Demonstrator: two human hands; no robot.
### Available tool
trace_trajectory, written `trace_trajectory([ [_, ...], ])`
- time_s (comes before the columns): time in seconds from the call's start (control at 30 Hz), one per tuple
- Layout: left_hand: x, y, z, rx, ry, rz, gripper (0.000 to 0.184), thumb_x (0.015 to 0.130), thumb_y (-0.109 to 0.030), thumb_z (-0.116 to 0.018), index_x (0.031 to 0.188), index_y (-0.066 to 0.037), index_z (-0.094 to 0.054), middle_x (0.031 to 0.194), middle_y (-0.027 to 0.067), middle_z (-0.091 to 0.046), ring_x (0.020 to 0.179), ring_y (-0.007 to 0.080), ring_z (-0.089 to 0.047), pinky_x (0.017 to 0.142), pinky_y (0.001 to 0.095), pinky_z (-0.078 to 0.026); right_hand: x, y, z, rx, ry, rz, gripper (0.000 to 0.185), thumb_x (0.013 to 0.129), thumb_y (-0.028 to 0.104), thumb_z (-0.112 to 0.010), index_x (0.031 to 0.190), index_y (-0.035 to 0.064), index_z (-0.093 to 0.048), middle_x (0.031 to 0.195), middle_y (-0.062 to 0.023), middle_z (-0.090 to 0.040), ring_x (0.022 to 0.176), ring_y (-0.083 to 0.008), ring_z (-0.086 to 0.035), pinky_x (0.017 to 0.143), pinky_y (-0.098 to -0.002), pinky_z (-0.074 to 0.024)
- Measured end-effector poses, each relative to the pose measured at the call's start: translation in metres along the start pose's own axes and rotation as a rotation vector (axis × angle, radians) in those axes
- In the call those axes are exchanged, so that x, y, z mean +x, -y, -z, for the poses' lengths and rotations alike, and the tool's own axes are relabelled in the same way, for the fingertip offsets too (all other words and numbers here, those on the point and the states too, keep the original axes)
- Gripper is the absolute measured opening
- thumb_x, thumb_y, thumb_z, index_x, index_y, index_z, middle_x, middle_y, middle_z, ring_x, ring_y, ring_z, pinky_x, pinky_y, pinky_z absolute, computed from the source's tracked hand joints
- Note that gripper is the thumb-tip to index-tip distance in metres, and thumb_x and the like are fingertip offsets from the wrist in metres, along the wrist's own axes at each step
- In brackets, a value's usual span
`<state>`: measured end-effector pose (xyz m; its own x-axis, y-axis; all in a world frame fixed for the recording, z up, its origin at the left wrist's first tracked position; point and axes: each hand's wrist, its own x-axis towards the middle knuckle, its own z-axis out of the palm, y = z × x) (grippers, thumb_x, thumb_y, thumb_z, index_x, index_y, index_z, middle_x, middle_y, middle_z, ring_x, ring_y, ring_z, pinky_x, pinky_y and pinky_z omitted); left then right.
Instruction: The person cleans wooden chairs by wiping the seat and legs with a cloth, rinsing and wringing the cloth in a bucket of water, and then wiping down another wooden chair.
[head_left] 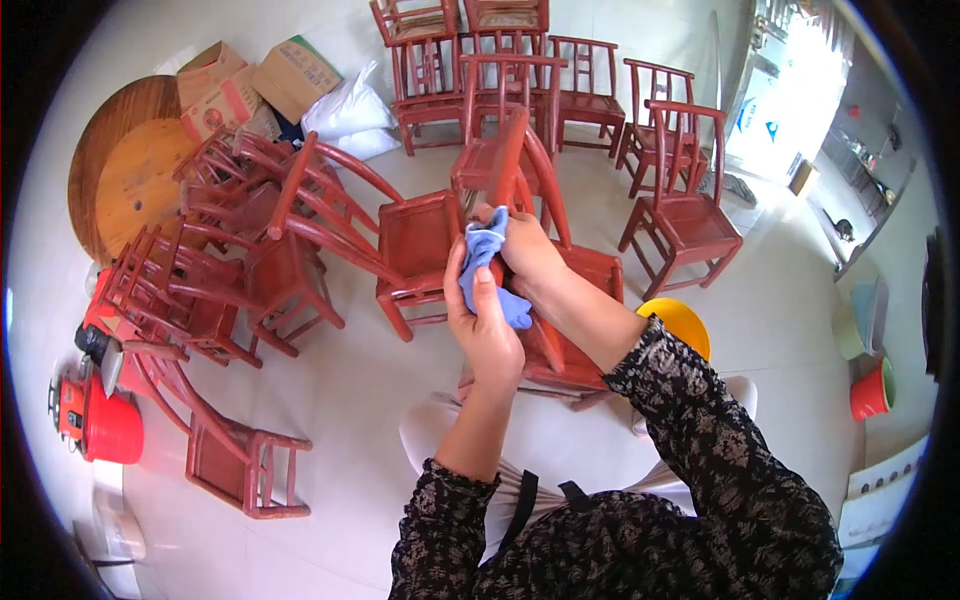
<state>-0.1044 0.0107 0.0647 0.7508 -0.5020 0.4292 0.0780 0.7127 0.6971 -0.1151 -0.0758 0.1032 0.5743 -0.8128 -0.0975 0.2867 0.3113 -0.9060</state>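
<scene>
A red wooden chair [562, 357] stands right in front of me, its backrest rising between my arms. My left hand [485, 315] holds a crumpled blue cloth [487, 262], with the thumb lying over it. My right hand [528, 245] is closed around the cloth's upper part at the chair's backrest, and its fingertips are partly hidden. The cloth's lower end hangs below my hands against the red wood.
Red chairs [415, 235] stand at the left, back and right, some heaped at the left. A yellow basin [680, 325] sits by my right forearm. Beyond are a round wooden tabletop [140, 190], cardboard boxes [295, 78], white sacks [350, 112] and a red bucket [112, 428].
</scene>
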Motion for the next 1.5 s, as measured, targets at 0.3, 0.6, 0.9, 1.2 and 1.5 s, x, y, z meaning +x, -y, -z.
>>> trace_trajectory([
  [0.3,-0.023,-0.021,-0.055,-0.288,0.495,0.199,0.029,0.091,-0.008,-0.044,0.116,0.003,-0.053,0.134,0.0145,-0.041,0.122,0.0227,-0.041,0.104,0.0347,-0.029,-0.073,0.059,0.082,0.075,-0.033,0.103,0.048,0.090,0.051,-0.044,0.076,0.0082,-0.058,0.070,-0.0027,-0.059,0.063,-0.0125,-0.055,0.060,-0.0293,-0.0445],
  [0.6,-0.031,-0.018,-0.080,-0.243,0.742,0.313,0.021,0.092,-0.009,-0.043,0.104,0.001,-0.058,0.127,0.0109,-0.048,0.131,0.0205,-0.026,0.108,0.0368,-0.019,-0.114,0.083,0.130,0.220,0.143,0.048,0.043,0.090,0.047,-0.046,0.096,0.0064,-0.056,0.084,-0.0051,-0.061,0.077,-0.0147,-0.059,0.067,-0.0300,-0.0478],
  [0.9,-0.013,0.023,-0.111,-0.251,0.773,0.236,0.018,0.095,-0.013,-0.039,0.093,-0.005,-0.055,0.098,0.0046,-0.054,0.106,0.0149,-0.047,0.109,0.0369,-0.016,-0.134,0.086,0.125,0.209,-0.146,0.016,0.033,0.095,0.024,-0.042,0.122,0.0064,-0.048,0.108,-0.0074,-0.057,0.098,-0.0178,-0.057,0.087,-0.0329,-0.0463],
  [1.2,0.033,0.081,-0.149,-0.140,0.720,0.430,0.029,0.096,-0.030,-0.042,0.099,-0.004,-0.054,0.083,-0.0002,-0.051,0.077,0.0082,-0.047,0.069,0.0227,-0.040,-0.142,0.092,0.111,-0.085,-0.257,0.155,0.066,0.091,0.028,-0.053,0.141,0.0044,-0.016,0.127,-0.0102,-0.044,0.110,-0.0160,-0.047,0.091,-0.0291,-0.0406],
  [1.5,0.096,0.170,-0.194,0.017,0.724,0.346,0.032,0.093,-0.031,-0.045,0.094,-0.003,-0.060,0.076,0.0008,-0.056,0.067,0.0085,-0.049,0.060,0.0228,-0.040,-0.134,0.093,0.119,-0.308,-0.164,0.164,0.067,0.086,0.008,-0.051,0.141,0.0049,-0.012,0.091,-0.0094,-0.052,0.067,-0.0154,-0.053,0.063,-0.0290,-0.0463],
])
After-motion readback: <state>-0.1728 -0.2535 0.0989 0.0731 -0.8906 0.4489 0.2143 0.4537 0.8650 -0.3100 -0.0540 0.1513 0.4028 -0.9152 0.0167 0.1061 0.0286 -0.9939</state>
